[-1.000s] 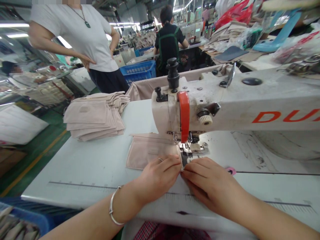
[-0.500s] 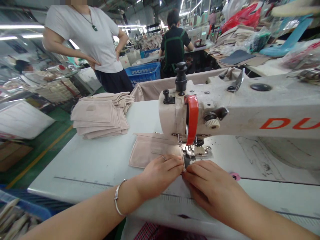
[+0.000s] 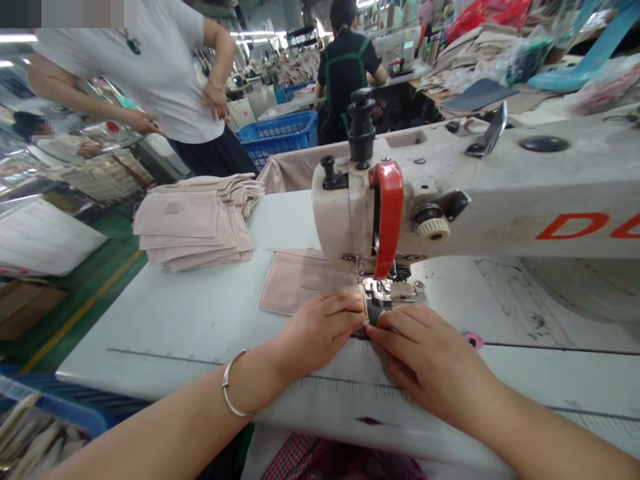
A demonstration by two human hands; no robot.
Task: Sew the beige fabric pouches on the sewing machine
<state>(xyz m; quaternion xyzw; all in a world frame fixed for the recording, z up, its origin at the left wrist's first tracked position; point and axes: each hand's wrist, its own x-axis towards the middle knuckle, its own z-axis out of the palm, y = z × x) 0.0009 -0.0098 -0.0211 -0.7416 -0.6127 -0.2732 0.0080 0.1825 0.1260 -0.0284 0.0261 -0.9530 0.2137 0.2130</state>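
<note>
A beige fabric pouch piece (image 3: 283,283) with a small label lies flat on the table, its right edge at the presser foot (image 3: 383,293) of the sewing machine (image 3: 337,213). My left hand (image 3: 320,327) presses on its near right part, fingers close together at the edge. Just right of the foot's near side, my right hand (image 3: 423,343) has its thumb and fingers drawn together at the near corner of the same piece. The fingertips of both hands almost meet there. My right fingers partly hide what they pinch.
A stack of similar beige pieces (image 3: 195,223) sits at the table's far left. Beyond are a blue crate (image 3: 283,137), a person in a white shirt (image 3: 150,73) and another seated person (image 3: 347,67). A pink disc (image 3: 473,341) lies right of my right hand.
The fabric piece and both hands have shifted slightly away from me, with the view shifting a little too. The standing person has moved left and brought one hand off the hip.
</note>
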